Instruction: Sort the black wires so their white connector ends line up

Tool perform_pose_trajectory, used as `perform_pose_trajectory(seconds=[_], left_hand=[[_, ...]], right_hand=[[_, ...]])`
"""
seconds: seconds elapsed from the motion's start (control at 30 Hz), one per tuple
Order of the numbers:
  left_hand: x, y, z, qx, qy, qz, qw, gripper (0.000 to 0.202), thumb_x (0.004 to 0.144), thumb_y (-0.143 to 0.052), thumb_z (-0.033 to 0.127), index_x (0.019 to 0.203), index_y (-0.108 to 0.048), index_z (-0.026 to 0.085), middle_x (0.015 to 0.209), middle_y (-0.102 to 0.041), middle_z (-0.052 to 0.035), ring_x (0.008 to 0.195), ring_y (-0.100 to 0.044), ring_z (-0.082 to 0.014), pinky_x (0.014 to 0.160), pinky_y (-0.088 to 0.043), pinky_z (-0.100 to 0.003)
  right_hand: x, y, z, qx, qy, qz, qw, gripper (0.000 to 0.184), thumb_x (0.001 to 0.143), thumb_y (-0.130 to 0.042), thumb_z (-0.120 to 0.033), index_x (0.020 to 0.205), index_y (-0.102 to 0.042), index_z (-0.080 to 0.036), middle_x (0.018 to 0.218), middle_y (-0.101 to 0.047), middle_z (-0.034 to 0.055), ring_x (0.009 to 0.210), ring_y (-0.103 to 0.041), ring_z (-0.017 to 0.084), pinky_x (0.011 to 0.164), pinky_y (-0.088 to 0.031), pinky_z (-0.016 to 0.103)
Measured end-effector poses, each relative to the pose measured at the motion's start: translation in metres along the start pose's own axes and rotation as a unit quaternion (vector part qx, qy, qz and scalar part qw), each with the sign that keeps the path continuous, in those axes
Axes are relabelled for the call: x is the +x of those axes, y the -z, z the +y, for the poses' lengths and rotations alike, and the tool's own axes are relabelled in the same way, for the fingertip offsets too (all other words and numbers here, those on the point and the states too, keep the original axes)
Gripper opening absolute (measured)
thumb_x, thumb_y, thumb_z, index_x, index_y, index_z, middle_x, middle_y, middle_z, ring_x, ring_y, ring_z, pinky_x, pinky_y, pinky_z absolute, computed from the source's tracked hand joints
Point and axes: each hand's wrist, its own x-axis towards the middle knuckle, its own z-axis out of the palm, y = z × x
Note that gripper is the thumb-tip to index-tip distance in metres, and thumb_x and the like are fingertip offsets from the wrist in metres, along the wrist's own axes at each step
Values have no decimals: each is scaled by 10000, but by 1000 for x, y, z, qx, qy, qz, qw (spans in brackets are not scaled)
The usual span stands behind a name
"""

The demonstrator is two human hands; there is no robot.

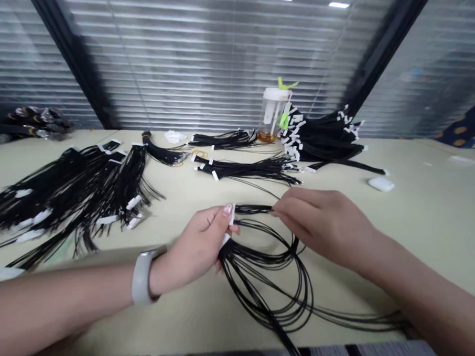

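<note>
My left hand (208,234), with a grey watch band on its wrist, pinches a white connector at the end of a black wire harness (301,288). A second white connector shows just below the thumb. From there the thin black wires loop over the table and hang past its front edge. My right hand (326,224) is closed on the strands that run straight out from the upper connector; its fingertips hide where the wires go. Behind the hands lies a bundle of black wires (253,168) with white connectors.
Many black wire bundles (84,179) with white ends cover the table's left side. At the back stand a clear cup with a white lid (274,111) and a heap of black cables (322,135). A small white object (381,184) lies to the right. Window blinds rise behind.
</note>
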Motion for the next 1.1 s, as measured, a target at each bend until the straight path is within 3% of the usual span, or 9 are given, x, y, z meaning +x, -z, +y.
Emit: perform_pose_trajectory(seconds=[0.1, 0.33, 0.57, 0.77, 1.1], left_hand=[[-1, -1, 1, 4, 13, -3, 1000, 424, 803, -391, 549, 656, -487, 163, 339, -397, 79, 255, -354, -48, 253, -259, -129], [-5, -1, 2, 47, -11, -43, 998, 410, 815, -376, 524, 664, -479, 157, 380, -375, 81, 287, -355, -41, 289, -291, -130], [-5, -1, 2, 86, 0, -65, 994, 394, 830, -360, 504, 682, -475, 158, 403, -369, 78, 297, -365, -47, 289, -284, -137], [-7, -2, 3, 104, -6, -70, 992, 397, 832, -361, 497, 677, -486, 153, 415, -374, 75, 297, -360, -41, 289, -282, -131], [-6, -1, 1, 115, 6, -51, 992, 405, 815, -371, 527, 696, -495, 161, 388, -366, 76, 276, -354, -54, 273, -260, -144]], right_hand=[[-3, -7, -4, -24, 47, 15, 998, 159, 821, -438, -109, 752, -573, -156, 669, -540, 13, 567, -454, 101, 516, -303, 224], [-1, -16, -16, -30, 65, 15, 997, 228, 847, -372, -111, 692, -526, -177, 608, -459, -7, 507, -348, 110, 477, -204, 261], [1, -14, -20, -51, 56, -48, 996, 147, 802, -426, -106, 707, -490, -199, 636, -475, -16, 507, -357, 120, 475, -174, 273], [3, -13, -20, -24, 42, -64, 997, 148, 835, -420, -142, 719, -480, -211, 634, -484, -26, 517, -391, 116, 477, -181, 265], [10, -14, -28, -79, 40, -121, 989, 163, 715, -485, -57, 772, -508, -209, 678, -528, -11, 533, -440, 120, 472, -134, 263]])
